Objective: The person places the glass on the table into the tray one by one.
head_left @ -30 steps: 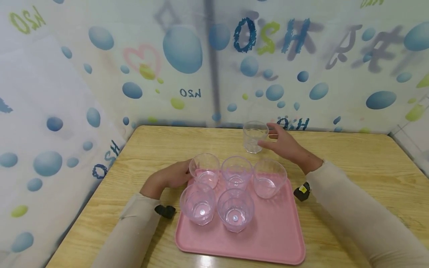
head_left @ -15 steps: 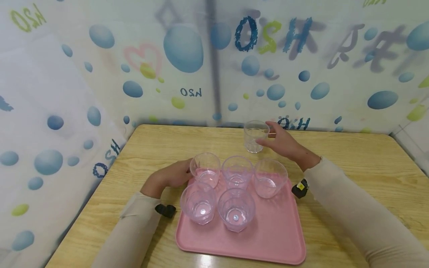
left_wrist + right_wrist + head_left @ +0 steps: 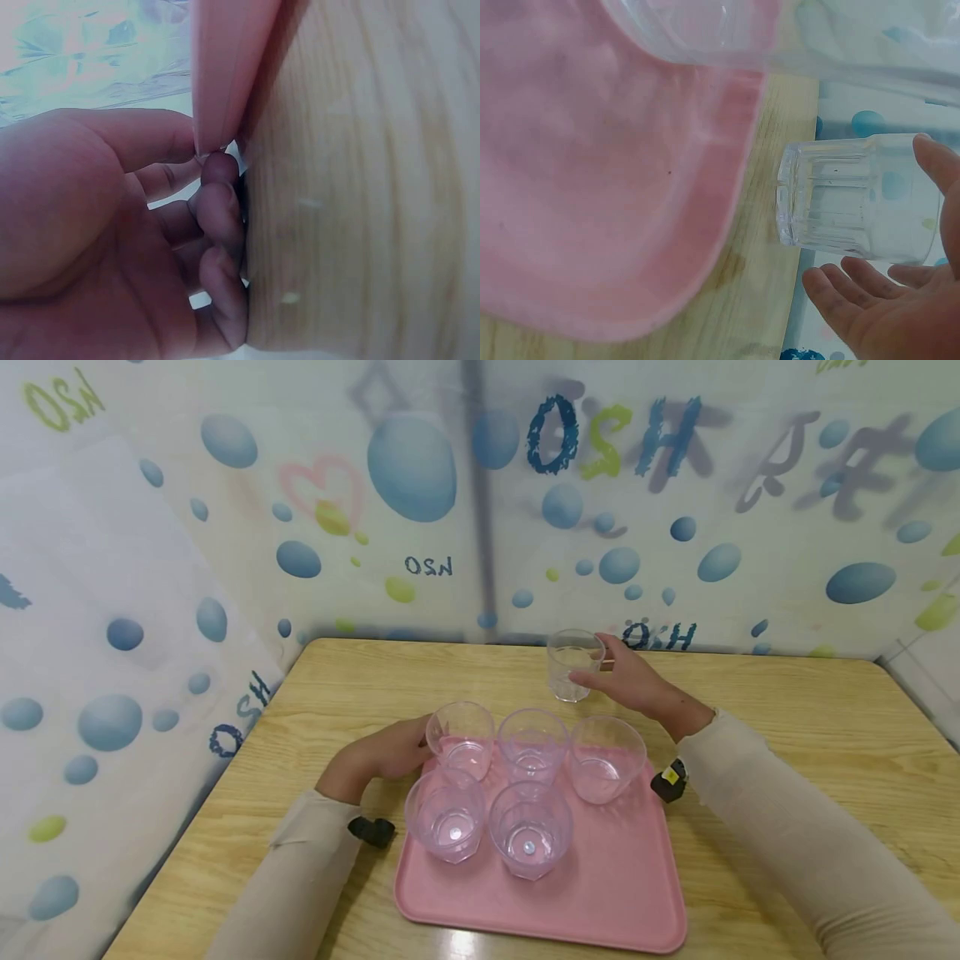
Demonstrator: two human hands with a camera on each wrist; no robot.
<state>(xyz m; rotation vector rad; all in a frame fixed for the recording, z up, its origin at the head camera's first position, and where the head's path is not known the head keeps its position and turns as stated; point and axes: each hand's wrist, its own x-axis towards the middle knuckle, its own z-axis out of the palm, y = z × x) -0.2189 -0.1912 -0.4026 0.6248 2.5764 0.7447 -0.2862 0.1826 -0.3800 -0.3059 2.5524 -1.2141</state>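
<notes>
In the head view, my left hand (image 3: 397,749) is at the far left corner of a pink tray (image 3: 615,893). The left wrist view has it pinching the tray's edge (image 3: 225,82), thumb on one side, curled fingers on the other. My right hand (image 3: 633,679) is around the side of a clear cup (image 3: 573,672) standing upright beyond the tray. In the right wrist view, the thumb is by the cup's rim; the other fingers lie fairly straight along its opposite side. Whether they press on it is unclear.
Several clear cups stand upright on the tray, among them a front left cup (image 3: 447,814), a front middle cup (image 3: 529,828) and a back right cup (image 3: 606,760). Beneath is a wooden table (image 3: 787,710), with a patterned wall covering (image 3: 525,552) behind its far edge.
My right hand has edged slightly left, its thumb reaching further along the cup. The cup stays in place on the table. My left hand and the tray have not visibly moved.
</notes>
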